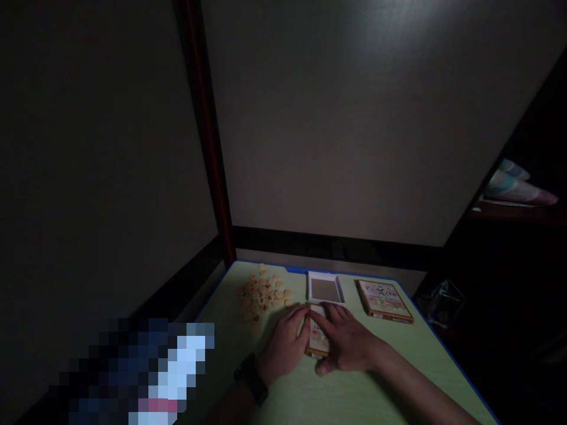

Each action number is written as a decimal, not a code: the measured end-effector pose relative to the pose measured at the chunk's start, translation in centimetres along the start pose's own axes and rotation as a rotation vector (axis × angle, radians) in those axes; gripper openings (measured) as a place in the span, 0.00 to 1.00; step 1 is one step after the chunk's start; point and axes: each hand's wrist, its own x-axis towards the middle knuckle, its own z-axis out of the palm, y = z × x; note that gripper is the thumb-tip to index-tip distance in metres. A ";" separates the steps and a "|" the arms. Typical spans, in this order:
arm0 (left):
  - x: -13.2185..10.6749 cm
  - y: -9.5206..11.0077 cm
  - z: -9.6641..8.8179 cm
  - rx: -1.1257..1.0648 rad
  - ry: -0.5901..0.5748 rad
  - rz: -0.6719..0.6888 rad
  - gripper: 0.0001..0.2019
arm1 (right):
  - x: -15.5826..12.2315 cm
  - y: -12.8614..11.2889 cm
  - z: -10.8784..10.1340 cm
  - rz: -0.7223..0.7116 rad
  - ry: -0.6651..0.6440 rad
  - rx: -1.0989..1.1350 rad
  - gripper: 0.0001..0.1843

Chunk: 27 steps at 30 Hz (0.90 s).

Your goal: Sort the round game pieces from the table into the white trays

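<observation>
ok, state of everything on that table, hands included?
printed pack: flat on the table, held between both hands
left hand: open, against the pack's left edge
right hand: open, laid over the pack
white tray: open, looks empty
printed box: lying flat, untouched
wooden pieces: loose, scattered

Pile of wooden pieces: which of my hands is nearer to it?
Left. The left hand sits just right of and below the pile of wooden pieces; the right hand rests farther right, on the folded board.
</observation>
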 end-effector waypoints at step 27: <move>-0.6 -0.4 0.6 -1.449 0.091 -0.321 0.27 | 1.7 -4.8 -2.5 -0.198 0.336 0.076 0.51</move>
